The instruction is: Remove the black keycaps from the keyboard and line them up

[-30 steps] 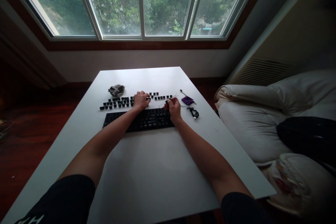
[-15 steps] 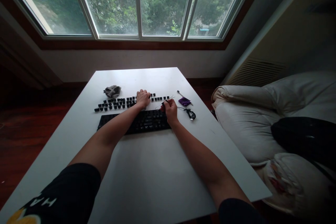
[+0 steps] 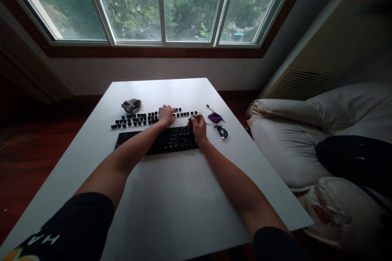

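A black keyboard (image 3: 159, 140) lies across the middle of the white table (image 3: 171, 204). Behind it, rows of loose black keycaps (image 3: 134, 119) are laid out. My left hand (image 3: 166, 115) rests curled among the keycaps, its fingers closed; what is in them is hidden. My right hand (image 3: 198, 123) hovers over the keyboard's right end, pinching a thin wire keycap puller (image 3: 193, 117).
A crumpled grey cloth (image 3: 131, 105) sits at the back left of the keycaps. To the right lie a purple object (image 3: 214, 117), a small brush (image 3: 209, 108) and a coiled black cable (image 3: 221, 131). White cushions with a dark garment (image 3: 352, 159) fill the right side.
The view shifted slightly left in the first half second. My left hand moved a little farther back among the keycaps; my right hand kept its pinch on the puller.
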`<state>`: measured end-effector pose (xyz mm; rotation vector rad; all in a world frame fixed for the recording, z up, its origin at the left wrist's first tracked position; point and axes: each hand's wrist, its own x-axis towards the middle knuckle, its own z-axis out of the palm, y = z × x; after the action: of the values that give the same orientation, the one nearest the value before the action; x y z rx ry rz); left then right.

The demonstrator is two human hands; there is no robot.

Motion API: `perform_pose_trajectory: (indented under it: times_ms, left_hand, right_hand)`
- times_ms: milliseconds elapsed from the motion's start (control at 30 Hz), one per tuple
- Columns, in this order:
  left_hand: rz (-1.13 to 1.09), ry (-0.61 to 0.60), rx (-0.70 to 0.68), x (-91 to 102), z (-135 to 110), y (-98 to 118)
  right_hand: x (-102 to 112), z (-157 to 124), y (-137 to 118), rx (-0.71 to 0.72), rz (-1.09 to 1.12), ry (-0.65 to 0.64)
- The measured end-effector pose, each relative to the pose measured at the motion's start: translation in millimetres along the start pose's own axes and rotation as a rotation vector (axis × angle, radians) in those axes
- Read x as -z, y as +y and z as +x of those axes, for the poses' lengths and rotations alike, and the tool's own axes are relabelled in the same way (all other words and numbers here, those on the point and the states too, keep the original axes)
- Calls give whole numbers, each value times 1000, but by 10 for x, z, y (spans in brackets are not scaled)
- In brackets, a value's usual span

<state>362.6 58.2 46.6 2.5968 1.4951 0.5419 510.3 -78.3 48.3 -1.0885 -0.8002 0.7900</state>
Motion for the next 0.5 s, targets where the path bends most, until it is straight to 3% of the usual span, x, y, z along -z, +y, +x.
perform_pose_trajectory:
  times_ms: [200, 367, 500]
  left_hand:
    - [-40, 29, 4, 133, -116, -34]
    - [-100, 50, 9, 328, -404, -141]
    - [-223, -93, -141, 471, -746, -206]
  right_hand:
    - [-11, -16, -8, 15, -9, -36]
    - [-71, -41, -52, 21, -75, -208]
    - [-132, -48, -86, 55, -192, -362]
